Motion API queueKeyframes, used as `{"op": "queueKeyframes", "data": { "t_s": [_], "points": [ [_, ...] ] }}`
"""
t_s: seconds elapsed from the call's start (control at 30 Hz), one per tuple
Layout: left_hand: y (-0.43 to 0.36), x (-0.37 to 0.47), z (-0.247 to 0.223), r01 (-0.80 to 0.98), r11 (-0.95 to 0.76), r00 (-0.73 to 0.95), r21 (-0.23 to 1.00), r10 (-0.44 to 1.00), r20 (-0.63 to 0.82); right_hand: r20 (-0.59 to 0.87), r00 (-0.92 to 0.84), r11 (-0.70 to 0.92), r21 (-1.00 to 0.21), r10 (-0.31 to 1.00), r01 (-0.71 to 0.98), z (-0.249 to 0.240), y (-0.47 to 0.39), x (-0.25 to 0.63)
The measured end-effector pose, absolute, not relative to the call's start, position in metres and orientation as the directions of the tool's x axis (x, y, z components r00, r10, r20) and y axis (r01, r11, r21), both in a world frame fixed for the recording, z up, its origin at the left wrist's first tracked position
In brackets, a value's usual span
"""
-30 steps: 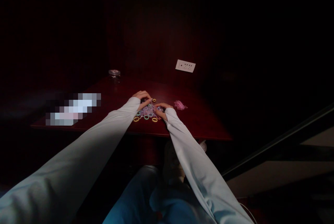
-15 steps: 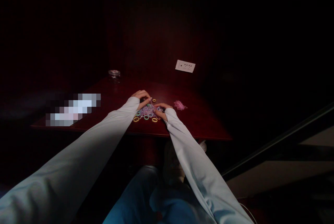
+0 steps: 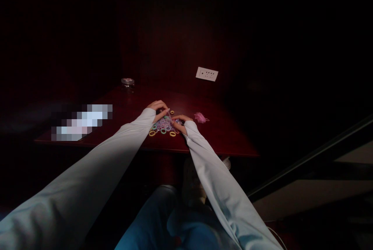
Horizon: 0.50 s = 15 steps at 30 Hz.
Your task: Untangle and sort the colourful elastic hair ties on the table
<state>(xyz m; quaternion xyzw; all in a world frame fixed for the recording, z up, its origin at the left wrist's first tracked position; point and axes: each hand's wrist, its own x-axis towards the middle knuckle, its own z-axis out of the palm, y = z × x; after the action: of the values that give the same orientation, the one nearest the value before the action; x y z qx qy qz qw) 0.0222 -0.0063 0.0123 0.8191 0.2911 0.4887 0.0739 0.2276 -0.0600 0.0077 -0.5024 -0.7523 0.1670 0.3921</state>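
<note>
A loose pile of small elastic hair bands [image 3: 165, 124], mostly pale purple, lies on the dark red table [image 3: 215, 141]. At its far left side my left hand [image 3: 159, 107] is closed in a pinch on a thin pinkish elastic band [image 3: 169, 114]. The band runs down toward my right hand [image 3: 182, 120], whose fingers are also pinched, over the right side of the pile. Both fingertips are small and dim in the view. Thicker coiled rings lie around the pile's edge, among them a yellow ring [image 3: 152, 133] and a green ring [image 3: 163, 131].
Right of my hands sits a separate heap of pink elastic bands [image 3: 200, 117]. A clear lidded jar [image 3: 127, 85] stands at the back left. A pixelated bright object [image 3: 84, 122] covers the left end of the table. On the wall behind is a white socket panel [image 3: 206, 73].
Both hands stay almost in place. The thin band between them shows a little more clearly as a straight line now; the heaps have not moved.
</note>
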Motion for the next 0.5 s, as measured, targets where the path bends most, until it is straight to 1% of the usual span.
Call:
{"op": "queueKeyframes", "data": {
  "t_s": [0.1, 0.17, 0.3, 0.5],
  "points": [
    [-0.0098, 0.0237, 0.0151, 0.357, -0.844, 0.382, 0.401, 0.524, 0.761, 0.457, -0.216, 0.474, -0.587, 0.863, 0.656, 0.0088, -0.0622, 0.2278],
    [-0.0102, 0.0244, 0.0156, 0.329, -0.854, 0.394, 0.402, 0.511, 0.764, 0.487, -0.195, 0.476, -0.561, 0.851, 0.678, 0.0064, -0.061, 0.2271],
    [-0.0076, 0.0243, 0.0135, 0.291, -0.869, 0.419, 0.4, 0.491, 0.764, 0.543, -0.137, 0.472, -0.544, 0.828, 0.694, -0.0002, -0.0562, 0.2266],
    [-0.0036, 0.0236, 0.0089, 0.254, -0.881, 0.429, 0.399, 0.472, 0.77, 0.549, -0.183, 0.509, -0.529, 0.815, 0.679, 0.0021, -0.058, 0.2332]
  ]
}}
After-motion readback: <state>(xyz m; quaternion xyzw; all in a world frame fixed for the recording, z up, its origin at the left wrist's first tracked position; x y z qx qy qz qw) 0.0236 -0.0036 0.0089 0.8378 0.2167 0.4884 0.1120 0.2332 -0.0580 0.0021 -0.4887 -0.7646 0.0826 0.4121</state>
